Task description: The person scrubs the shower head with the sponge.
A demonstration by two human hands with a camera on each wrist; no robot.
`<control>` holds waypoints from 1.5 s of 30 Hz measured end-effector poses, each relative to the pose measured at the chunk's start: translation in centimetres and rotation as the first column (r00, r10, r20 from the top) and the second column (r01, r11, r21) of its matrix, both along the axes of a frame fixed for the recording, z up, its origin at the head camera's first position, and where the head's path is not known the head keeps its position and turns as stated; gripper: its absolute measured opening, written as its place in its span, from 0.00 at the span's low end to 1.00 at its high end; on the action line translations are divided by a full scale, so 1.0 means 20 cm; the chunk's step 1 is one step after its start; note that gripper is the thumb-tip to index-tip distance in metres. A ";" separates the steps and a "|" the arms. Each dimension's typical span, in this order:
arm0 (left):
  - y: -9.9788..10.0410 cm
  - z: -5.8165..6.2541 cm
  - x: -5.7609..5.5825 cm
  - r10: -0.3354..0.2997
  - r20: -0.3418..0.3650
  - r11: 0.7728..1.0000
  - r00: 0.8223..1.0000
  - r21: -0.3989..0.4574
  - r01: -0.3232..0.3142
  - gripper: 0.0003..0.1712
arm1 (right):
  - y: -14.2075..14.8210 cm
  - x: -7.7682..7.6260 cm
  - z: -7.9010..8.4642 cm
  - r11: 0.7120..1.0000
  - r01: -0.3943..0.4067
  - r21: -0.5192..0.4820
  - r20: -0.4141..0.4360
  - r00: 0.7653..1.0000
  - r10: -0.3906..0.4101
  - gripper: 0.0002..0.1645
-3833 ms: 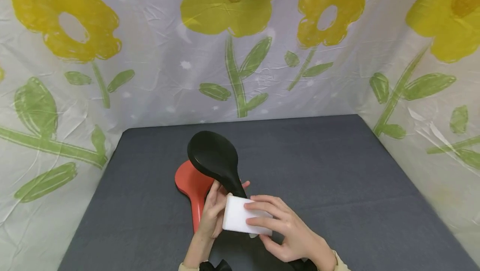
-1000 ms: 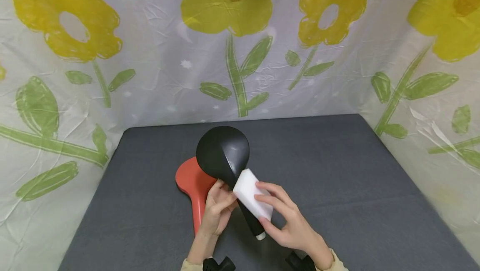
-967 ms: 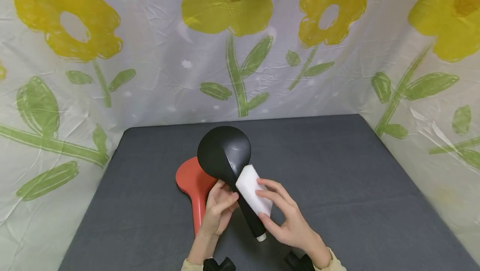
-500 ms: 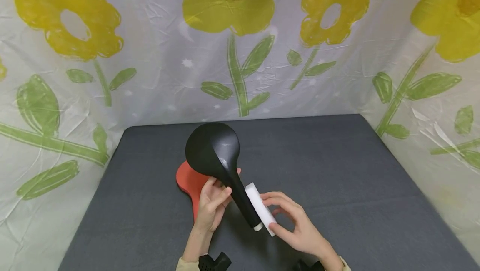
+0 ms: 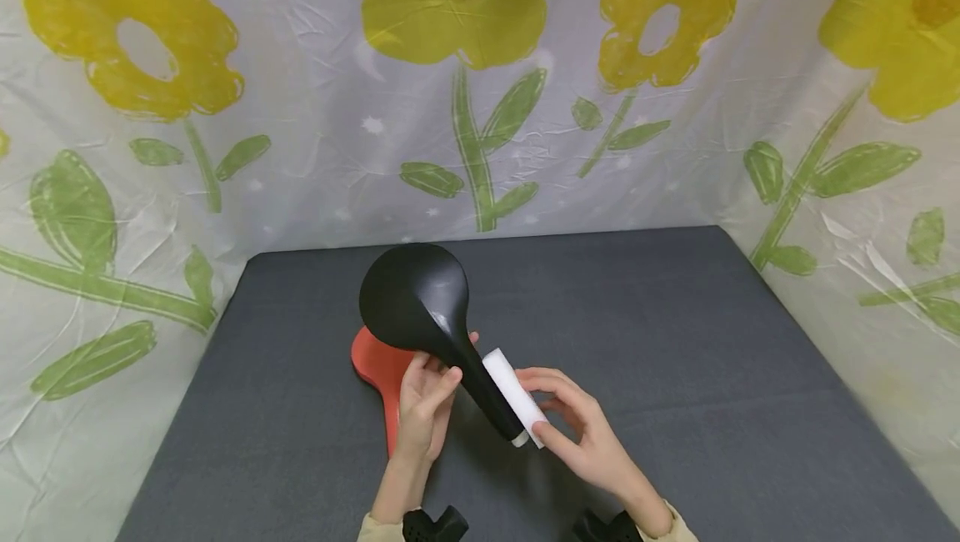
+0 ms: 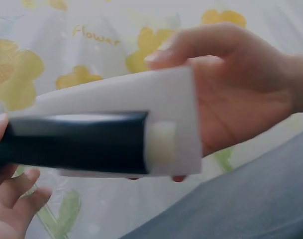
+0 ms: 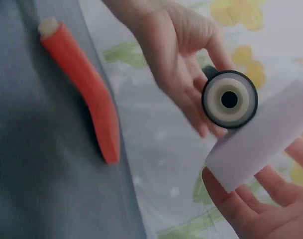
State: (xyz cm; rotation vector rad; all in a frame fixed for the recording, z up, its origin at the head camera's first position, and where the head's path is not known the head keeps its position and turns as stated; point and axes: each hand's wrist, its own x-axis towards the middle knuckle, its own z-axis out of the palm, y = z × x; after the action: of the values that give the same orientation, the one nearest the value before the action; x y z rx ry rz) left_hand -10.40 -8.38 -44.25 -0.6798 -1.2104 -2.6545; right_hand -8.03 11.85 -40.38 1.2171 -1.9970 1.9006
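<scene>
My left hand (image 5: pixel 422 417) grips a black shower head (image 5: pixel 414 296) at its neck, holding it tilted above the table with the round head up and to the left. The handle slants down right to a pale threaded-looking end, whose hollow opening faces the right wrist view. My right hand (image 5: pixel 585 434) holds a white sponge block (image 5: pixel 514 396) between thumb and fingers. The sponge lies edge-on along the right side of the handle; in the right wrist view the sponge (image 7: pixel 260 137) touches it near the end. A red shower head (image 5: pixel 382 367) rests on the table, partly hidden behind the left hand.
A dark grey cloth covers the table (image 5: pixel 637 333). Behind and at both sides hangs a pale curtain (image 5: pixel 315 150) printed with yellow flowers and green leaves. Black wrist straps or mounts (image 5: pixel 435 524) sit on both wrists.
The sponge has gone from lying over the front of the handle to its right side, turned edge-on. The black shower head moved right, then back left and slightly up. Both grips stay.
</scene>
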 end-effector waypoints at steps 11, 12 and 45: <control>0.03 0.03 0.01 0.085 0.141 0.979 0.986 0.172 -0.109 0.25 | -0.02 0.02 0.00 0.958 0.286 -0.013 -0.527 0.812 -0.249 0.15; 0.04 0.03 0.01 0.097 0.147 0.977 0.984 0.175 -0.122 0.25 | -0.02 0.02 -0.01 0.943 0.333 0.004 -0.593 0.760 -0.266 0.14; 0.04 0.02 0.01 -0.029 -0.030 0.947 0.999 0.320 0.037 0.25 | 0.04 0.02 -0.17 0.796 -0.204 -0.569 0.608 0.548 0.575 0.23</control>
State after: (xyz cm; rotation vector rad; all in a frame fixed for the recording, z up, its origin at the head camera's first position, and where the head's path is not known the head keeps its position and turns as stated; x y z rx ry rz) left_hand -10.23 -7.60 -43.81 -0.6778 -0.7369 -2.7679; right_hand -7.73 12.60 -43.80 0.8375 -1.3754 3.3307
